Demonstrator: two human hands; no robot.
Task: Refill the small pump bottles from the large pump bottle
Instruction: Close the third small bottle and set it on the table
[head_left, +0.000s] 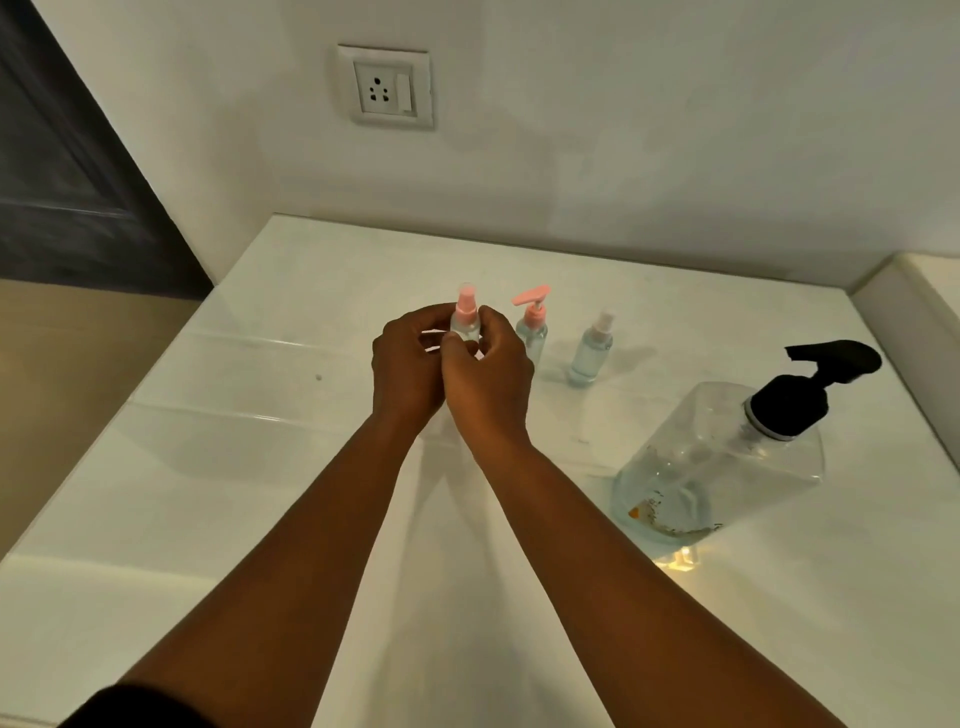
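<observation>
Three small clear bottles stand in a row on the white counter (260, 467). The leftmost small bottle (466, 318), with a pink spray top, is held between both hands: my left hand (408, 358) curls round its left side and my right hand (485, 364) curls round its right side and neck. Its lower body is hidden by my fingers. Right of it stands a small bottle with a pink pump head (532, 325), then a small bottle with a pale clear cap (592, 349). The large clear bottle with a black pump (727, 457) stands at the right, untouched.
A white wall with an electrical socket (387, 87) rises behind the counter. A raised white ledge (914, 291) borders the counter at the far right. A dark door (67, 171) and tan floor lie beyond the counter's left edge.
</observation>
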